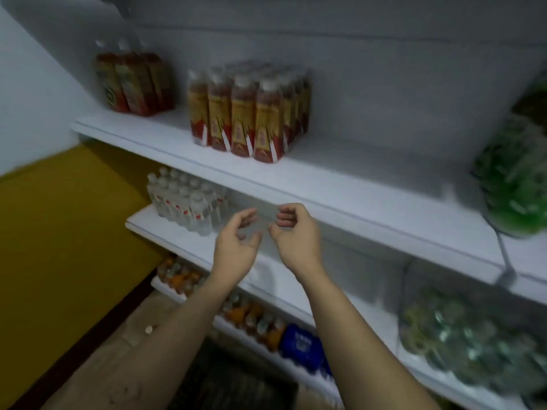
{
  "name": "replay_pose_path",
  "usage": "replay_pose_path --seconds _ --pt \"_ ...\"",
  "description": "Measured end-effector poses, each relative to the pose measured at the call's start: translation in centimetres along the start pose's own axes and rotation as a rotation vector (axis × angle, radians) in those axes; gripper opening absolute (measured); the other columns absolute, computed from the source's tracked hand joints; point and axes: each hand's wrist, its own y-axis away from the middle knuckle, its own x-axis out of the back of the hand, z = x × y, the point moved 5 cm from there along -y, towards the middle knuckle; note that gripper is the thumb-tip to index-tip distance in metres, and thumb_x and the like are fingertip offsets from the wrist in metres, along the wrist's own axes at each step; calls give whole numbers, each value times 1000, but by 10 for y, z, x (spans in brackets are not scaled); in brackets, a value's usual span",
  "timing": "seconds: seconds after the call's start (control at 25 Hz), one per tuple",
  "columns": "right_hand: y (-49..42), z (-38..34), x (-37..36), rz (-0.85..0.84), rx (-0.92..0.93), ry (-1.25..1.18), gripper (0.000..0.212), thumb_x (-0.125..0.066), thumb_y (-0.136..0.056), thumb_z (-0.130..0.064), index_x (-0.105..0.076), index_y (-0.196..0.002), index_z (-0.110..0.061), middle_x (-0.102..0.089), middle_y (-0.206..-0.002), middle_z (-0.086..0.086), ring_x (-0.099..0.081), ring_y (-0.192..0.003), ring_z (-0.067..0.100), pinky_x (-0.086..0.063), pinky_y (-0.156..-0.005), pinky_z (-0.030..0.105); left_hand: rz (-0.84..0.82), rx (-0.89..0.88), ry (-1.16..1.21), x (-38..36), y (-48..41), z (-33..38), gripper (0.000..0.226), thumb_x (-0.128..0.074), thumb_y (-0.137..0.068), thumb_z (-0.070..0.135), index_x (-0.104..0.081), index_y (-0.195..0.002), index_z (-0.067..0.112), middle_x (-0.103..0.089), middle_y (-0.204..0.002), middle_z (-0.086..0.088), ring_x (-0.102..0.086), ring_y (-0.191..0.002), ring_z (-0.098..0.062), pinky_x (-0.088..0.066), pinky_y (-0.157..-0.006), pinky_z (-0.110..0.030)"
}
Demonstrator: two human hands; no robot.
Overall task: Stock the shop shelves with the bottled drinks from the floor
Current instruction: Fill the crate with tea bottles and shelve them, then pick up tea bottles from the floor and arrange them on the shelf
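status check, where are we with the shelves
Left grip and right grip up at middle shelf, fingers curled, hold unclear in blur. Clear bottles stocked at its left end. Nothing in the way.

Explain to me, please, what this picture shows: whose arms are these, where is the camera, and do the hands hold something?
There is no machine here. A person wears one camera on the head. It looks forward and down, so you see their own two bare arms. The left hand and the right hand hover close together in front of white shop shelves, fingers curled. The picture is too blurred to tell whether they pinch something thin and clear. On the upper shelf stands a pack of red-and-yellow bottles, with darker bottles to its left. The middle shelf bears clear bottles. Lower down are orange bottles and a blue pack. Green bottles are at the right edge.
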Motion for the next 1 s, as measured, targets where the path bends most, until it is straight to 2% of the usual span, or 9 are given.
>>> replay_pose_path --seconds 0.08,0.2,0.32,0.4,0.52,0.6,0.76,0.84,1.0 --pt "35 35 6 8 -90 65 30 -68 -86 -4 -59 -113 -13 -60 -100 -7 -58 -87 7 -49 -81 20 -86 45 -19 -1 37 -19 38 -63 -91 15 -57 -125 28 -62 -115 16 -54 -113 -3 -46 -94 -28" --pt "89 95 24 19 -263 144 28 -66 -88 -5 -58 -111 -19 -60 -100 -9 -58 -84 2 -48 -72 15 -226 110 -13 -13 93 -47 36 -64 -90 16 -57 -121 31 -63 -114 14 -56 -109 -5 -48 -90 -26" --pt "148 152 42 45 -444 199 28 -66 -86 1 -57 -105 -18 -61 -95 -6 -60 -83 11 -54 -75 24 -387 179 2 -33 147 -77 37 -66 -89 13 -57 -122 26 -62 -111 12 -59 -106 -5 -52 -89 -25" --pt "182 183 54 52 -556 243 29 -70 -83 1 -56 -104 -15 -60 -93 -4 -60 -82 15 -54 -73 24 -496 227 5 -49 179 -93 36 -66 -90 13 -56 -124 22 -60 -110 13 -58 -107 -5 -50 -92 -27" --pt "226 218 74 88 -698 255 26 -68 -85 -1 -56 -105 -13 -60 -95 0 -57 -68 11 -49 -56 12 -622 298 -21 -70 221 -111 39 -67 -90 18 -55 -127 23 -59 -113 15 -55 -110 -2 -48 -97 -29" --pt "250 241 83 81 -780 255 22 -66 -87 -3 -57 -105 -13 -61 -94 -1 -58 -70 11 -44 -48 11 -685 356 -60 -81 243 -121 41 -67 -89 21 -54 -127 28 -58 -112 20 -55 -110 0 -45 -101 -29" --pt "288 290 91 31 -885 253 24 -76 -77 -15 -64 -98 -13 -69 -87 0 -66 -85 23 -54 -74 30 -778 418 -162 -106 282 -137 42 -69 -88 20 -55 -128 26 -57 -108 19 -57 -108 -5 -46 -101 -29" --pt "305 311 96 7 -930 242 21 -74 -79 -15 -63 -96 -20 -70 -91 0 -67 -90 26 -55 -81 38 -808 463 -210 -125 304 -150 42 -69 -88 21 -55 -128 25 -58 -108 16 -57 -104 -4 -46 -99 -27" --pt "319 364 118 -81 -902 239 23 -70 -86 -13 -54 -90 -29 -57 -82 -16 -56 -78 9 -39 -62 17 -809 527 -247 -165 351 -186 39 -71 -86 21 -58 -123 20 -60 -103 15 -57 -99 -3 -46 -92 -21"
